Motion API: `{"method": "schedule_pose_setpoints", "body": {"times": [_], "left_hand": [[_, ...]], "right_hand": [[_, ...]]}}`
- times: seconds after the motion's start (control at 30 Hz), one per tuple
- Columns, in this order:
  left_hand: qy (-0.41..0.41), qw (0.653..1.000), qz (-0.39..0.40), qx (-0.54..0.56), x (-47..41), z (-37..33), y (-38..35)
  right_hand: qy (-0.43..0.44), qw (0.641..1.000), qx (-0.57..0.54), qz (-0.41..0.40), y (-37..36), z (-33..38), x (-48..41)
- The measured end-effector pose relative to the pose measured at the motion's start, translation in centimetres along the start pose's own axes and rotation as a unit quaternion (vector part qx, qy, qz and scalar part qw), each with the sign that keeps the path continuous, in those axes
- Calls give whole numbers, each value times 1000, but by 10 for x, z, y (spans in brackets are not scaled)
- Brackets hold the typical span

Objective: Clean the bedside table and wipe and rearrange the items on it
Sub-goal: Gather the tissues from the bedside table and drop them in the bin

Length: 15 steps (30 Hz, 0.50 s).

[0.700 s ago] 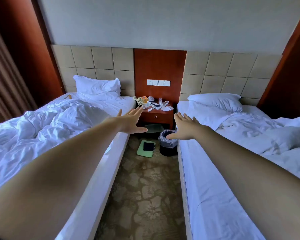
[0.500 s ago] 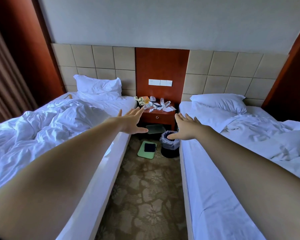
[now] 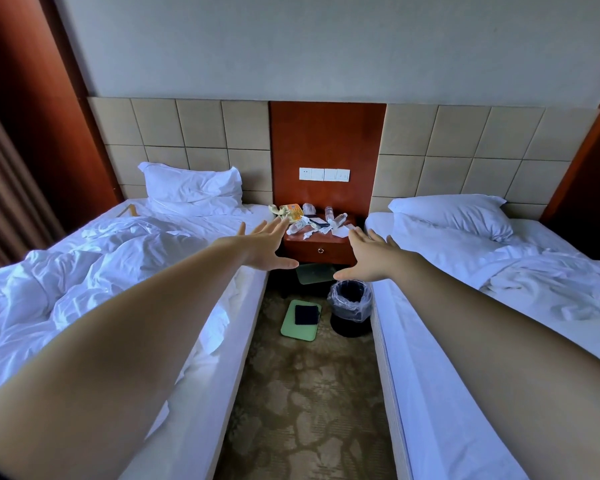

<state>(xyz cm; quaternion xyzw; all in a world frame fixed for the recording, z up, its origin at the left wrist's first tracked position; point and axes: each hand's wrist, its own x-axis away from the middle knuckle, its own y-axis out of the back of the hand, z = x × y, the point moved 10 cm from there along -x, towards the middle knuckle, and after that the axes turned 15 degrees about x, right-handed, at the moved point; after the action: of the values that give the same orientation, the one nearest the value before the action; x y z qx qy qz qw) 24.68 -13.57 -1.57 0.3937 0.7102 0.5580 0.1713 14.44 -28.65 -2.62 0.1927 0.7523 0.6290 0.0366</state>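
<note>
Now we hold our left hand (image 3: 262, 249) and right hand (image 3: 369, 259) out with fingers (image 3: 272, 231) spread straight, grasping nothing, the littered bench (image 3: 309, 252) just beyond them.

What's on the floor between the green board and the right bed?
A black bin lined with a clear bag stands there on the carpet, beside the bed; the head view shows it.

Cluttered bedside table (image 3: 329, 241): bottles (image 3: 337, 220), papers (image 3: 321, 229).
</note>
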Motion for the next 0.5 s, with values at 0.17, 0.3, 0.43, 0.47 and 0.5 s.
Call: {"method": "schedule_pose_setpoints", "body": {"times": [0.17,0.3,0.43,0.47,0.5], "left_hand": [[-5,1000,2,-2,-40,25,17],[-5,1000,9,4,-65,42,21],[-2,1000,16,8,-87,57,20],[-1,1000,17,9,-93,62,21],[0,1000,17,9,-99,66,22]], "right_hand": [[-13,1000,5,-3,13,2,-46],[-8,1000,5,2,14,6,-77],[-5,1000,2,16,10,7,-107],[-4,1000,1,18,9,7,-114],[-3,1000,2,18,10,7,-121]]}}
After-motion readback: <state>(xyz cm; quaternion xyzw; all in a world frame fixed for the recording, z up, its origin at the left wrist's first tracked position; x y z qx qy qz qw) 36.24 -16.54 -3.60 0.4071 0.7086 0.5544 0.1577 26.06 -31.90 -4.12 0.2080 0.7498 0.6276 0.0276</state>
